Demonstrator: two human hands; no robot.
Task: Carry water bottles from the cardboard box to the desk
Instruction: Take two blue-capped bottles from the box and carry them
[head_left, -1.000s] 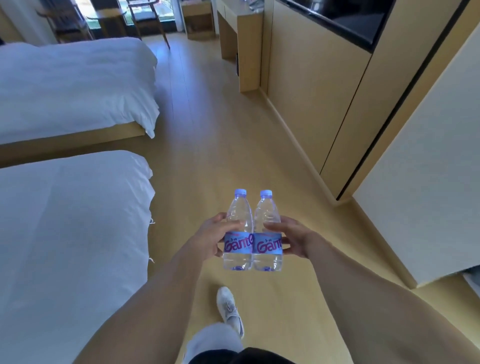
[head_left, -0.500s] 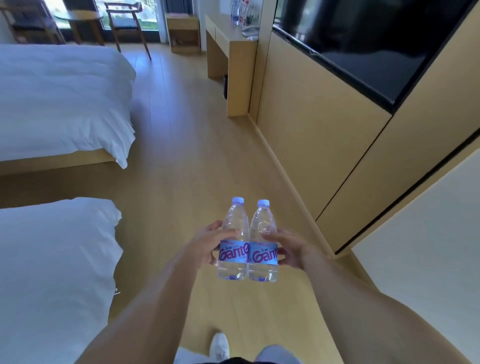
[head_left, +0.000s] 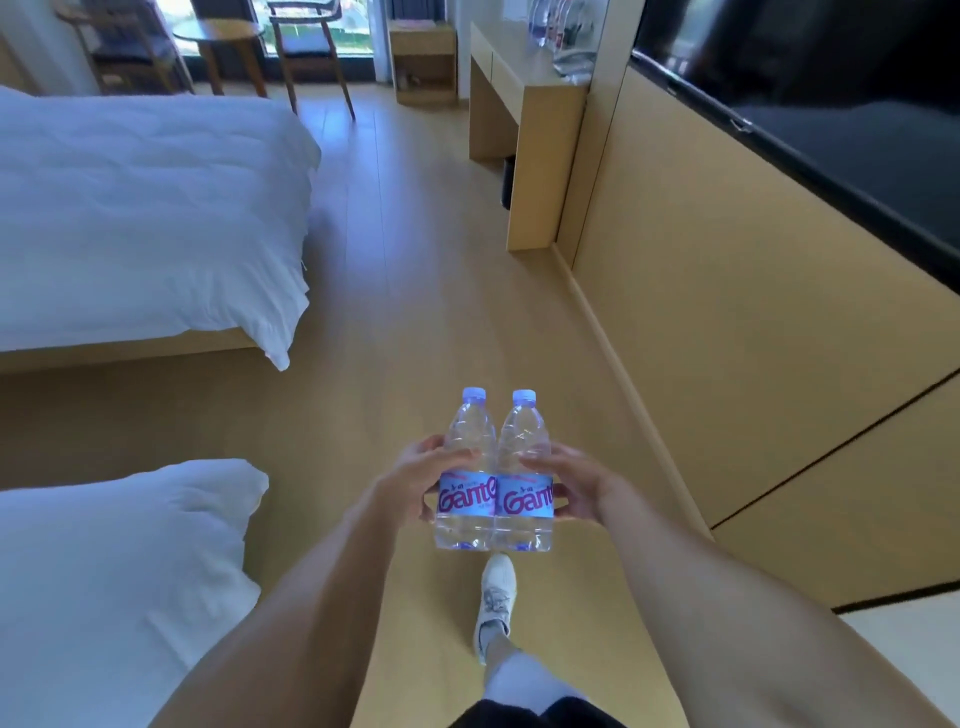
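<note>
Two clear water bottles with blue labels and pale caps stand upright side by side in front of me. My left hand (head_left: 415, 480) grips the left bottle (head_left: 466, 470) and my right hand (head_left: 574, 486) grips the right bottle (head_left: 524, 473); the two bottles touch each other. The wooden desk (head_left: 524, 104) stands far ahead on the right against the wall, with several bottles (head_left: 545, 21) and a tray on its top. The cardboard box is out of view.
Two beds with white bedding lie on the left, the far bed (head_left: 145, 218) and the near bed (head_left: 104, 582). A wooden wall panel (head_left: 727, 312) with a black TV (head_left: 831, 104) runs along the right. Chairs and a round table (head_left: 218, 36) stand by the window. Wooden floor runs ahead.
I have walked forward along the aisle; the desk and far bed are closer, and the near bed has slid back. Both hands keep the same hold on the bottles.
</note>
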